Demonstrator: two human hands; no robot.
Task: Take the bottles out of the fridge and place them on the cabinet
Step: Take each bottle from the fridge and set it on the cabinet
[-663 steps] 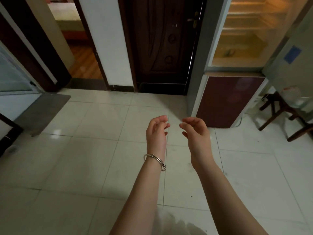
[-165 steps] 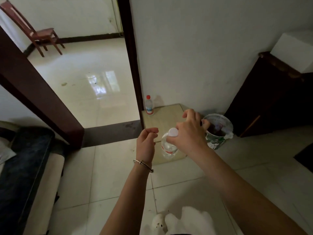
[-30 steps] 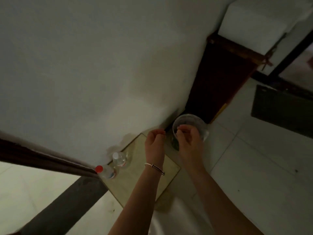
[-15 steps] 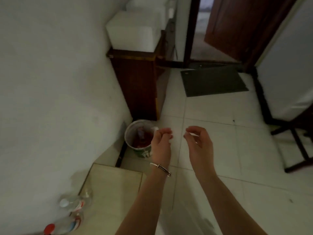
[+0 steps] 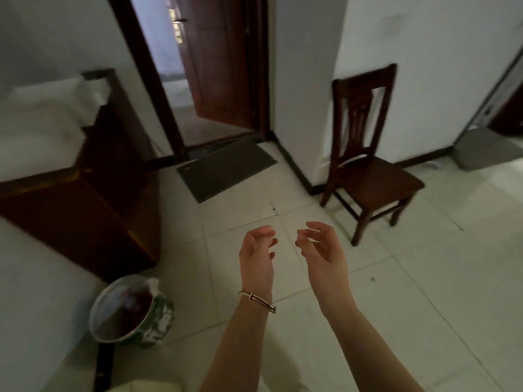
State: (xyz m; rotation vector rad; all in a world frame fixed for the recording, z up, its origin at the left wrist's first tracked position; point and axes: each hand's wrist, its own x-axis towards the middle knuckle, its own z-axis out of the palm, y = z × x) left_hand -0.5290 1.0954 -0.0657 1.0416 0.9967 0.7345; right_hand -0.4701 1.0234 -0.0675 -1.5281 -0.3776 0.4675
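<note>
Left hand [image 5: 256,257] and right hand [image 5: 322,250] are raised side by side over the tiled floor [image 5: 424,278], fingers loosely curled, both empty. A bracelet [image 5: 257,300] circles the left wrist. Lower left, a lined bin [image 5: 131,309] holds dark reddish contents. No bottles in view. A chair [image 5: 365,154] stands right.

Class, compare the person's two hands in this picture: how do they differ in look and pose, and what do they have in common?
The left hand has a metal bracelet at its wrist; the right hand has a bare wrist. The left hand's fingers curl in more tightly, while the right hand's fingers are spread more loosely. Both are empty, held out side by side above the tiled floor, not touching.
</note>
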